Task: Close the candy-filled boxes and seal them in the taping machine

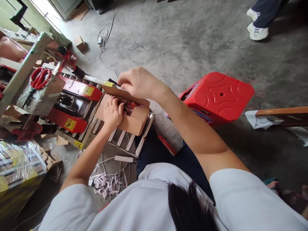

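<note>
A small open cardboard box (131,123) rests on the metal rollers (125,139) of a carton sealing machine. My left hand (112,113) is curled, pressing down on pink and red packed items (128,107) inside the box. My right hand (137,82) is above the far flap (125,93), fingers pinched closed on its edge. A black pen-like object (113,81) lies just beyond those fingers.
The sealer's red guides (80,89) with yellow labels lie left of the box. Red scissors (38,78) hang on the frame. A red plastic stool (218,96) stands right. Wrapped yellow packs (19,166) lower left. Another person's white shoes (257,30) top right.
</note>
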A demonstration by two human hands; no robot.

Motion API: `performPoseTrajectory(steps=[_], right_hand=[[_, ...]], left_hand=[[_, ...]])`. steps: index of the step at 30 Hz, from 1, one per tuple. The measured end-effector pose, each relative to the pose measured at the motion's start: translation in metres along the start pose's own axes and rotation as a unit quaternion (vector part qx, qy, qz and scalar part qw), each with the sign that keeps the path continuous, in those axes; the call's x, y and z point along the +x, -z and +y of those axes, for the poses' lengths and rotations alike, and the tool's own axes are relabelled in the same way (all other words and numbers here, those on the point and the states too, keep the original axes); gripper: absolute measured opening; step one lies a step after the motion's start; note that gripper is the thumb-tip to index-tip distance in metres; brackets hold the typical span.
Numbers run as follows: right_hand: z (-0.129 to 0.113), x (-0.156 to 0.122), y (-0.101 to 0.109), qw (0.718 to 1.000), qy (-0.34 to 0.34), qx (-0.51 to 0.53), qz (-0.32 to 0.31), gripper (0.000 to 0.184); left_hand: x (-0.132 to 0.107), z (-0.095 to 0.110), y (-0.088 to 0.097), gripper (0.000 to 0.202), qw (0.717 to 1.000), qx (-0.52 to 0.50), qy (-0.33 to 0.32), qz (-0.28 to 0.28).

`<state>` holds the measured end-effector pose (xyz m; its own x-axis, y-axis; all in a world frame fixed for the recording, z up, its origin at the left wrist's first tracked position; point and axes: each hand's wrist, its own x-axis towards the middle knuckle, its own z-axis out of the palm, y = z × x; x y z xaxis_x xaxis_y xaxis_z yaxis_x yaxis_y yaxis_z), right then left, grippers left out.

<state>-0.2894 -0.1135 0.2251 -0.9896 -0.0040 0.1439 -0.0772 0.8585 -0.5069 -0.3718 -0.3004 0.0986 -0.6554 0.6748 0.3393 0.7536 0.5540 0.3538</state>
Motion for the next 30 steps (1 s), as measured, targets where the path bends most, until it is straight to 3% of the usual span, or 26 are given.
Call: performPoseTrajectory(steps=[1,3,5,7,9,11,12,13,16,18,19,21,24,26,28,30], right_hand=[[0.003,-0.003,0.0,1.0,-0.024,0.0,0.005,0.037],[0.005,-0.015,-0.018,0.998,-0.043,0.01,-0.053,0.066],[0.001,-0.034,-0.051,0.992,-0.049,-0.013,-0.119,0.098],[-0.006,-0.054,-0.084,0.99,-0.071,-0.066,-0.103,0.126],[-0.011,-0.071,-0.105,0.988,-0.083,-0.102,-0.08,0.135],[-0.011,-0.081,-0.112,0.987,-0.073,-0.116,-0.079,0.129],[-0.009,-0.083,-0.111,0.987,-0.066,-0.122,-0.08,0.125],[-0.007,-0.086,-0.109,0.987,-0.055,-0.13,-0.08,0.121],[0.001,-0.091,-0.103,0.986,-0.02,-0.153,-0.066,0.114],[0.001,-0.095,-0.104,0.985,-0.016,-0.164,-0.055,0.111],[-0.001,-0.096,-0.106,0.984,-0.021,-0.167,-0.049,0.11],[-0.01,-0.094,-0.112,0.985,-0.034,-0.167,-0.036,0.108],[-0.031,-0.069,-0.127,0.987,-0.029,-0.156,-0.03,0.107],[-0.047,-0.033,-0.141,0.989,-0.011,-0.142,-0.028,0.106],[-0.063,0.017,-0.156,0.992,0.001,-0.12,-0.024,0.106],[-0.081,0.07,-0.168,0.995,0.006,-0.095,-0.029,0.108]], left_hand=[[0.002,0.004,-0.002,0.048,0.999,0.032,0.016,0.0],[0.004,0.01,-0.006,0.043,0.996,0.074,0.04,0.001],[0.004,0.009,-0.008,0.04,0.996,0.08,0.046,0.01],[0.0,0.003,-0.006,0.032,0.997,0.045,0.039,0.05],[-0.008,-0.004,-0.002,0.027,0.983,-0.024,0.06,0.17],[-0.018,-0.006,0.0,0.029,0.936,-0.084,0.104,0.324],[-0.023,-0.004,0.001,0.031,0.919,-0.094,0.117,0.365],[-0.026,-0.001,0.001,0.032,0.918,-0.089,0.121,0.366],[-0.027,0.012,0.001,0.028,0.969,-0.033,0.124,0.21],[-0.023,0.014,0.003,0.021,0.978,-0.032,0.145,0.144],[-0.021,0.011,0.006,0.017,0.976,-0.052,0.15,0.149],[-0.022,-0.002,0.014,0.017,0.953,-0.109,0.156,0.236],[-0.043,-0.031,0.023,0.019,0.857,-0.162,0.196,0.448],[-0.068,-0.045,0.02,0.019,0.802,-0.154,0.227,0.531],[-0.096,-0.052,0.011,0.021,0.788,-0.134,0.256,0.544],[-0.121,-0.053,0.001,0.023,0.796,-0.118,0.303,0.511]])
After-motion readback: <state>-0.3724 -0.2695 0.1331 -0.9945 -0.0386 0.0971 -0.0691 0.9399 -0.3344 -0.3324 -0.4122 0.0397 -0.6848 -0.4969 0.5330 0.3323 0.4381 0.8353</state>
